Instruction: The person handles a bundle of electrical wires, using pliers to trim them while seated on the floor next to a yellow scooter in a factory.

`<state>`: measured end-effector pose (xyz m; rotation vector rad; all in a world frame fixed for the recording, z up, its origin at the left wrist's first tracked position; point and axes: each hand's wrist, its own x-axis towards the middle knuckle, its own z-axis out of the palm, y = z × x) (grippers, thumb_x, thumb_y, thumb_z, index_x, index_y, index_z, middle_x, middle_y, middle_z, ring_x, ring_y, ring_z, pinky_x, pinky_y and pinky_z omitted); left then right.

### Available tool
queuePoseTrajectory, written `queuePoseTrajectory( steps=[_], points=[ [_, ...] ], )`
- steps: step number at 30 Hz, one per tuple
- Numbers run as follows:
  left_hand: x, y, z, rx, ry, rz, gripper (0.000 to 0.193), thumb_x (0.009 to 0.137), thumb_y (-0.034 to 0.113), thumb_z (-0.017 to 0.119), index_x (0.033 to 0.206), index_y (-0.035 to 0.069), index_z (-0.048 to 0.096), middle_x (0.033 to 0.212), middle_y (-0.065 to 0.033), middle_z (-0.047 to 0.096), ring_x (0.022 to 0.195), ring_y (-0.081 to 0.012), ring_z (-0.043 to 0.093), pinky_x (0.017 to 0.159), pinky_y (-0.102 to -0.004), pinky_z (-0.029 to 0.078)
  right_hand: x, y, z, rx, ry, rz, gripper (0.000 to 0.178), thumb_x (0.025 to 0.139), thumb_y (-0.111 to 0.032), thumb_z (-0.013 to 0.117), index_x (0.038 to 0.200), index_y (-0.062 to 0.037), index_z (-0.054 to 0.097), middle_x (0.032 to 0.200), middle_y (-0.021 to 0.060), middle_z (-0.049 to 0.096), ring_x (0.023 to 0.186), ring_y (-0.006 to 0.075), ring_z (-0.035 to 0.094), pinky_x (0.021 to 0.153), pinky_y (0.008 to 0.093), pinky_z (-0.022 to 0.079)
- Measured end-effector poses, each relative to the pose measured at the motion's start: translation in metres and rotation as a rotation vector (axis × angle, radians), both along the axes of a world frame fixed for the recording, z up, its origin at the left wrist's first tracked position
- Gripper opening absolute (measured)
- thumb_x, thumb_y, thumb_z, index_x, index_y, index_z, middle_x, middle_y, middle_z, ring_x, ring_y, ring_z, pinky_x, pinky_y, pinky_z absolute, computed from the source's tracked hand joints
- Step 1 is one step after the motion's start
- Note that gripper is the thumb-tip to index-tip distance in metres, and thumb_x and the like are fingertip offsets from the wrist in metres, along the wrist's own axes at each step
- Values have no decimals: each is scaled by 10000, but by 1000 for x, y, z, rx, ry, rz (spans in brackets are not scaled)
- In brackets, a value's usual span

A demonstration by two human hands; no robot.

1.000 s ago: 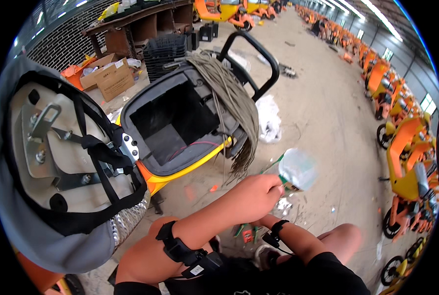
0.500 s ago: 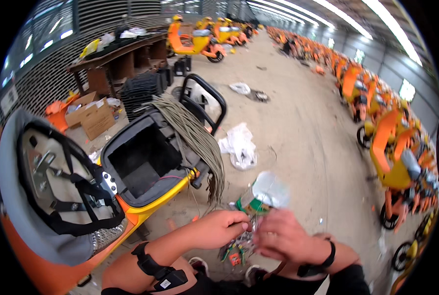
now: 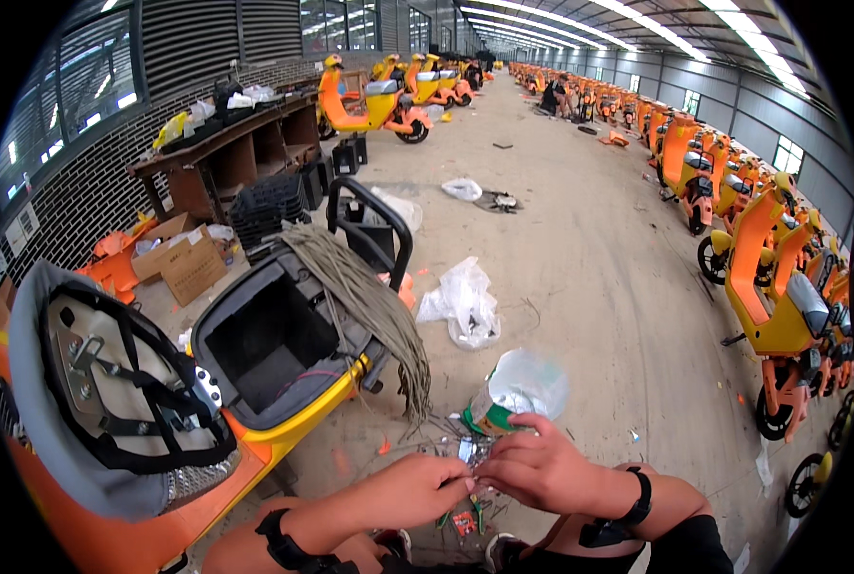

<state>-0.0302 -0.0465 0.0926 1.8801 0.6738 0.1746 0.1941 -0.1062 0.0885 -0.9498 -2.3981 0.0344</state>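
Observation:
My left hand (image 3: pixel 429 486) and my right hand (image 3: pixel 534 469) meet fingertip to fingertip low in the middle of the view. Both are closed in a pinch; whatever lies between the fingers is too small to make out. Just beyond them a translucent plastic tub (image 3: pixel 539 378) with a green and brown label leans on the floor. Small metal pieces (image 3: pixel 460 448) are scattered beside it. Below my hands, partly hidden, green-handled tools and a small red-orange item (image 3: pixel 463 522) lie near my shoes.
At my left stands an orange and yellow scooter with its grey seat (image 3: pixel 39 402) raised over a dark storage bin (image 3: pixel 269 335). A bundle of grey-green cord (image 3: pixel 355 292) drapes over its rear by the black grab rail (image 3: pixel 403 225). White plastic bags (image 3: pixel 465 301) and parked scooters (image 3: pixel 766 297) lie beyond.
My right hand has come down and left until its fingertips meet my left hand's, and its blur has lessened. The view has shifted slightly, showing more of the far hall.

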Motion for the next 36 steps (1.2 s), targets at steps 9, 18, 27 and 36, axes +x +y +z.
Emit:
queuePoseTrajectory(
  steps=[9,18,27,36],
  points=[
    [16,4,-6,-43,23,-47,260,939,263,552,917,8,596,684,-128,589,606,-206,558,591,-359,451,4,3,-4,-73,80,-25,170,709,-135,736,847,-91,646,787,19,626,780,187,622,904,369,461],
    [18,0,-6,-160,61,-54,251,950,273,524,935,38,610,711,-85,606,638,-158,562,615,-323,455,13,3,-10,-184,88,56,142,708,-122,705,828,-87,637,714,16,596,697,189,616,871,348,490],
    [20,0,7,-303,159,-53,240,975,281,497,1038,86,622,683,-17,555,578,-97,509,549,-279,434,20,5,-12,-280,164,75,150,696,-84,702,831,-105,639,683,-8,594,656,180,616,849,337,514],
    [14,1,-4,-267,138,-104,266,984,292,493,1068,73,619,729,1,563,668,-84,534,618,-262,449,27,1,-11,-355,163,67,135,689,-83,704,793,-112,623,718,-34,625,680,167,631,848,339,516]
  ],
)
